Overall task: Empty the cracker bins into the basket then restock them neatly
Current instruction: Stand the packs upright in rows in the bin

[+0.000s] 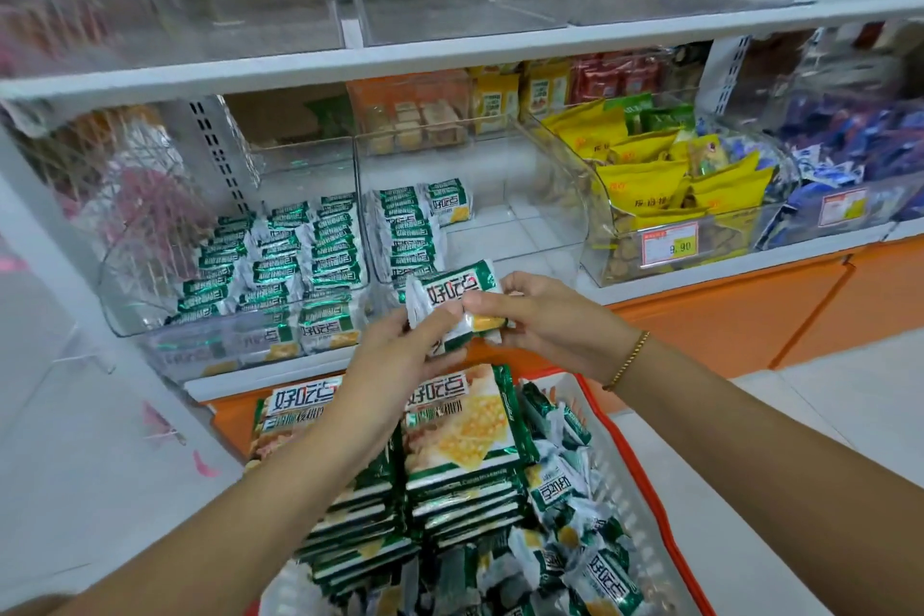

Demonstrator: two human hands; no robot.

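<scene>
Two clear acrylic bins stand beyond the hands: the left bin [150, 315], ahead-left of the left hand [395, 355], is filled in rows; the middle bin [530, 220], straight ahead, holds one column. Below the wrists, the orange-rimmed basket [650, 465] carries remaining stock. Both hands pinch one cracker packet [450, 290], long axis left-to-right; the right hand [545, 320] is judged nearer the bin's bare floor.
</scene>
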